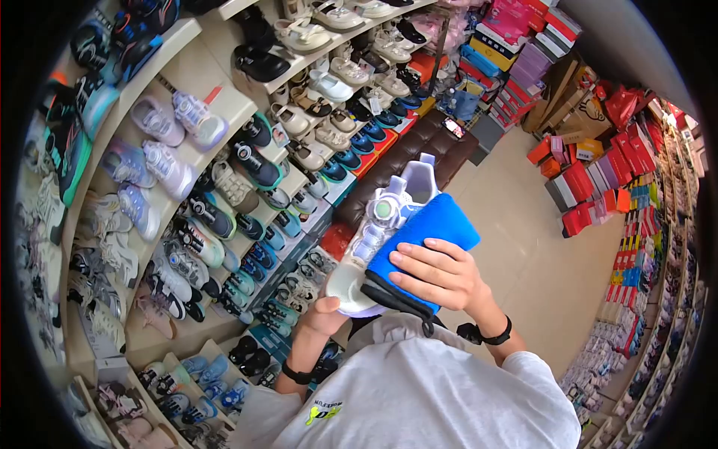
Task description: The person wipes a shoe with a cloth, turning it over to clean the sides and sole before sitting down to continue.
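A white and lavender sneaker [350, 283] with a round dial on its upper is held up in front of my chest, toe toward me. My left hand [323, 316] is closed around the toe end, its thumb on the edge and the other fingers mostly hidden under the shoe. My right hand [437, 275] presses a folded blue cloth [422, 228] with black edging against the shoe's side. The fingers of that hand lie across the cloth, which hides part of the sneaker.
Shelves of shoes [217, 161] rise on the left. Beyond the sneaker stands a brown tufted bench [419, 146] with a phone [453, 127] on it. Shoe boxes [580, 183] are piled at the far right, and more racks [651, 299] line the right side. Tiled floor [516, 217] lies between.
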{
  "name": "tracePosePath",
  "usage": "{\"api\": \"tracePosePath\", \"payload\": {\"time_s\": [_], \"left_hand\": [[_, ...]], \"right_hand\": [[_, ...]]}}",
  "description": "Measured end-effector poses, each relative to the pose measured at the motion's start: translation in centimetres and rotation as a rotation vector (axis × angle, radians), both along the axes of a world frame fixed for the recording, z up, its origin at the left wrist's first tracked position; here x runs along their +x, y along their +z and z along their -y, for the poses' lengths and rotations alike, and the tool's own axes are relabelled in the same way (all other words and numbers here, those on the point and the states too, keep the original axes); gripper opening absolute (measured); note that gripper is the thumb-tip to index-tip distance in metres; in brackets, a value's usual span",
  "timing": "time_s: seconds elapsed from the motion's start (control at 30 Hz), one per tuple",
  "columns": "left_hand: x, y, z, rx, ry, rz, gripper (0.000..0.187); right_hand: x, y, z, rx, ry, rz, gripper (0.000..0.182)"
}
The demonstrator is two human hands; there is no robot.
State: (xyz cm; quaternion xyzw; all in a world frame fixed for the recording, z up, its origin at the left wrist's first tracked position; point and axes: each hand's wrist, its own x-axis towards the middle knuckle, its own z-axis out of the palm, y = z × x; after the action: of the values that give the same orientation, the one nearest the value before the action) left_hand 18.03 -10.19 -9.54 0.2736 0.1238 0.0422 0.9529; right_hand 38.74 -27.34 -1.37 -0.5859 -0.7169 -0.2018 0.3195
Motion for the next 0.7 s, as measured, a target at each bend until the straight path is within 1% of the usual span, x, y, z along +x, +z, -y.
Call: {"api": "tracePosePath", "payload": {"time_s": [0.03, 0.1, 0.2, 0.33, 0.57, 0.6, 0.7], "left_hand": [[1.9, 0.5, 1.1, 0.001, -0.003, -0.026, 0.100], [5.4, -0.2, 3.1, 0.001, -0.002, -0.006, 0.101], [10.5, -0.8, 5.9, -0.027, -0.091, -0.021, 0.101], [17.8, 0.2, 9.3, 0.017, -0.163, 0.006, 0.101], [28.7, 0.5, 12.3, 0.009, -0.310, 0.016, 0.097], [30.3, 0.4, 12.4, 0.005, -0.333, 0.015, 0.096], [35.1, -0.2, 12.4, -0.016, -0.380, -0.008, 0.094]], "right_hand": [[1.8, 0.0, 1.1, 0.008, -0.021, 0.003, 0.028], [5.7, 0.4, 3.7, 0.037, -0.084, -0.016, 0.026], [11.3, -0.3, 8.1, 0.062, -0.220, -0.068, 0.026], [16.8, -0.3, 12.7, 0.089, -0.445, -0.225, 0.035], [23.1, -1.0, 17.0, 0.160, -0.603, -0.233, 0.035], [24.0, -1.2, 17.3, 0.163, -0.623, -0.216, 0.032], [26.6, -1.7, 17.7, 0.100, -0.621, -0.174, 0.031]]}}
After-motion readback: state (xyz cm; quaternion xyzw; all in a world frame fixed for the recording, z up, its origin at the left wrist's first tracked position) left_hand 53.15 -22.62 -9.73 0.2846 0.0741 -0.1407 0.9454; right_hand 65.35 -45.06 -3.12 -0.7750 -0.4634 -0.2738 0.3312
